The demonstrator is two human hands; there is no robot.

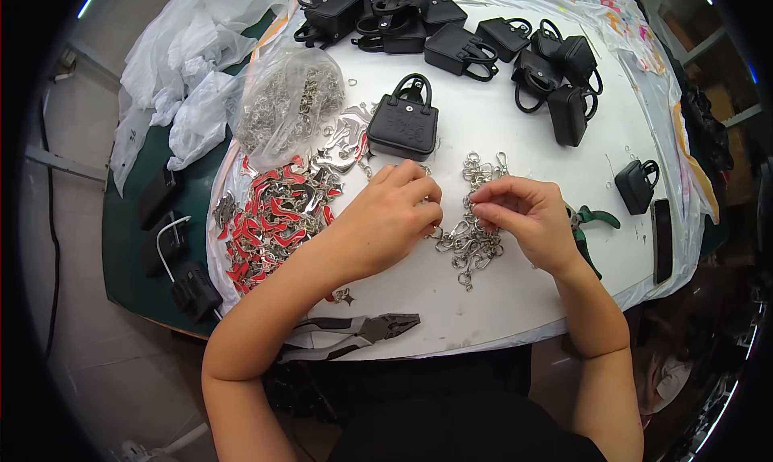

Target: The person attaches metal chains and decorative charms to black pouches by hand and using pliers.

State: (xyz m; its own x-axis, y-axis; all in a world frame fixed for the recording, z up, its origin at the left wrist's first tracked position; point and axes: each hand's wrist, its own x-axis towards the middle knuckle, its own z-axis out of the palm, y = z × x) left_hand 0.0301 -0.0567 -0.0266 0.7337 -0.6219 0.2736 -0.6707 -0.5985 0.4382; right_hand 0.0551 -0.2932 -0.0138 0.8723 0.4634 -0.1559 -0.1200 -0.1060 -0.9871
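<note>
My left hand point(398, 200) is closed with its fingers curled down, just in front of a small black handbag point(404, 124) that stands upright. Bits of silver chain show beside its fingers, but what it grips is hidden. My right hand point(522, 216) pinches thumb and forefinger together at the edge of a heap of silver snap hooks with short chains point(467, 245); whatever lies in the pinch is too small to make out. Left of my left hand spreads a pile of red, black and silver high-heel-shaped charms point(274, 216).
A clear bag of silver hardware point(294, 104) stands behind the charms. Several black mini handbags point(463, 50) crowd the table's far side. Grey-handled pliers point(362, 333) lie at the near edge, green-handled pliers point(594, 218) beside my right wrist. A black phone-like slab point(662, 241) lies far right.
</note>
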